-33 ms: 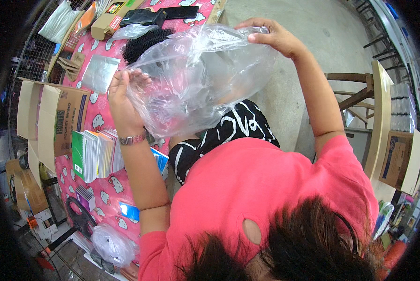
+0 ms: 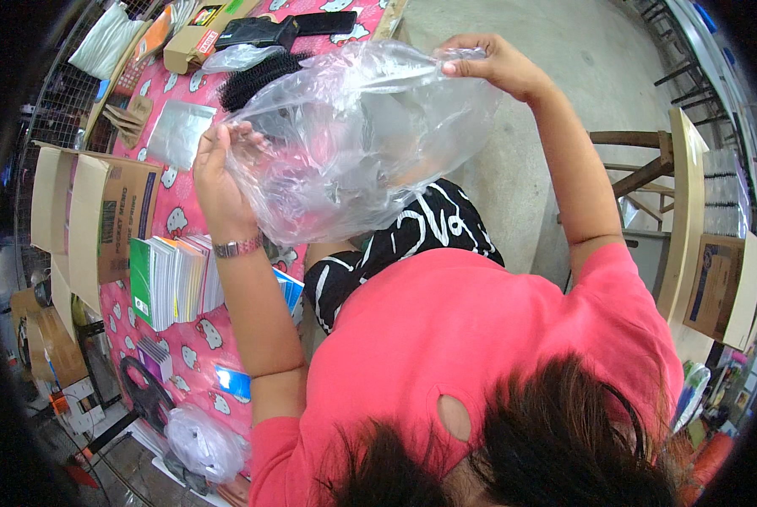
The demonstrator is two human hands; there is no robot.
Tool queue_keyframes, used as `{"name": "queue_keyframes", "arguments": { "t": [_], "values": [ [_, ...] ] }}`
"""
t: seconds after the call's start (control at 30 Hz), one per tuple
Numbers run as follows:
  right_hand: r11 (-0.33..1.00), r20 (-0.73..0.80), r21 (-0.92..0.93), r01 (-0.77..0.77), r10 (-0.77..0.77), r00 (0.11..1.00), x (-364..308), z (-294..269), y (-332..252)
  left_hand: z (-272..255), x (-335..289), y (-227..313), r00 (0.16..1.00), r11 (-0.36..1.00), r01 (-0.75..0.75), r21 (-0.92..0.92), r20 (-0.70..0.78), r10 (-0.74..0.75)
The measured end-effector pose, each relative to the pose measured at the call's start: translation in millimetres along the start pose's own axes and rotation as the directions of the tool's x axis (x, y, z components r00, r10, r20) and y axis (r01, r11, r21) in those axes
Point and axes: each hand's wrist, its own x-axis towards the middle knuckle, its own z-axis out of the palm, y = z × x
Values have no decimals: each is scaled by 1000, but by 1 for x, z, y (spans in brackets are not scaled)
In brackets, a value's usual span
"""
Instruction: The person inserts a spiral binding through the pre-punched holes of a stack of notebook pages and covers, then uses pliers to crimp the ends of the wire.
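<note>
A large clear plastic bag [image 2: 353, 160] is stretched between my two hands, in front of my body. My left hand [image 2: 226, 156] is closed on its left end, with some fingers seen through the film. At the upper right, my right hand [image 2: 488, 66] pinches the bag's other end between thumb and fingers. The bag looks puffed out and crinkled, and nothing solid shows inside it. Below the bag's left side, near my left wrist, a row of upright notebooks [image 2: 163, 283] stands on the pink patterned table cover [image 2: 180, 228].
An open cardboard box [image 2: 129, 211] stands at the table's left side. A silver sheet or pouch [image 2: 180, 133], a black bristly bundle [image 2: 260, 80] and a dark flat device [image 2: 326, 23] lie toward the far end. A bundled plastic bag [image 2: 205, 439] sits at the near left.
The bag's film has shifted slightly near my right hand, which has moved a little to the left. Both hands keep their hold.
</note>
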Motion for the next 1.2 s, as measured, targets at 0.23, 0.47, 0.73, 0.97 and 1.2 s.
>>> {"name": "queue_keyframes", "arguments": {
  "t": [0.23,0.47,0.73,0.97,1.2],
  "values": [
    [984,-340,-144,-109,54,939,40,-53,38,15,70,-20,999,995,-11,95,47,7],
    [994,-611,-97,-51,-19,791,43,-95,64,69,107,-43,968,934,-223,279,176,178],
    [956,-665,281,90,126,736,28,-103,122,90,115,-91,923,812,-355,463,313,224],
    [963,-542,271,10,144,828,58,-98,70,112,167,-99,983,833,-7,553,158,-96],
    [892,-270,-449,54,-193,943,-12,-44,1,177,49,-71,404,-117,-788,604,651,643]
  ]
}}
